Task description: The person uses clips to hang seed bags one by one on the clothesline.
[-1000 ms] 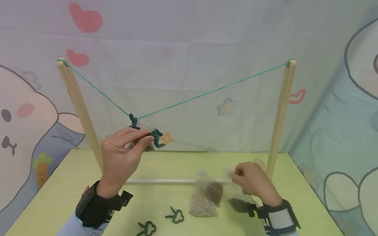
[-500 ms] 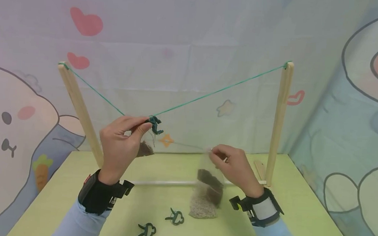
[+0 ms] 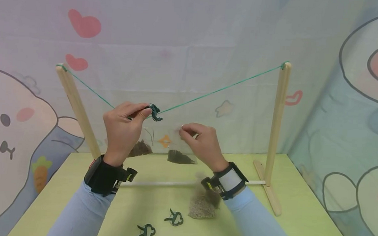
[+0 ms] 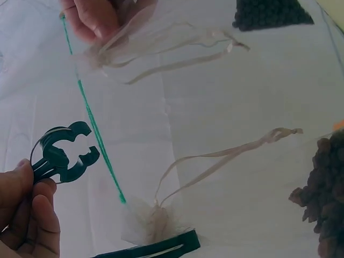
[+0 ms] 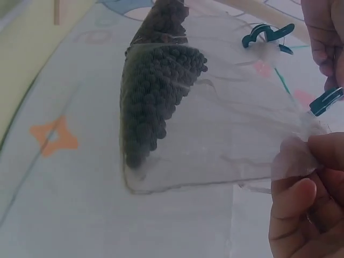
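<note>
My left hand (image 3: 121, 132) pinches the handles of a dark green plastic clip (image 4: 62, 153) between thumb and fingers, beside the cord. The clip's jaws stand apart with nothing between them. To its right, my right hand (image 3: 203, 142) pinches the gathered top of a sheer mesh drawstring bag (image 5: 156, 97) that hangs down with black beads in its bottom. Behind the left hand, another sheer bag with brown lumps (image 3: 140, 149) hangs; a second green clip (image 4: 156, 248) grips its neck. In the head view, the left hand mostly hides that clip.
A green cord (image 3: 222, 89) sags between two wooden posts (image 3: 276, 126), joined low by a white rod (image 3: 166, 183). Two green clips (image 3: 175, 217) (image 3: 146, 232) and sheer bags with pale grains (image 3: 201, 208) and brown contents lie on the yellow-green table (image 3: 299, 209).
My right hand has carried the black-bead bag up and left from the table's right side to near the cord. The left hand has risen slightly with its clip.
</note>
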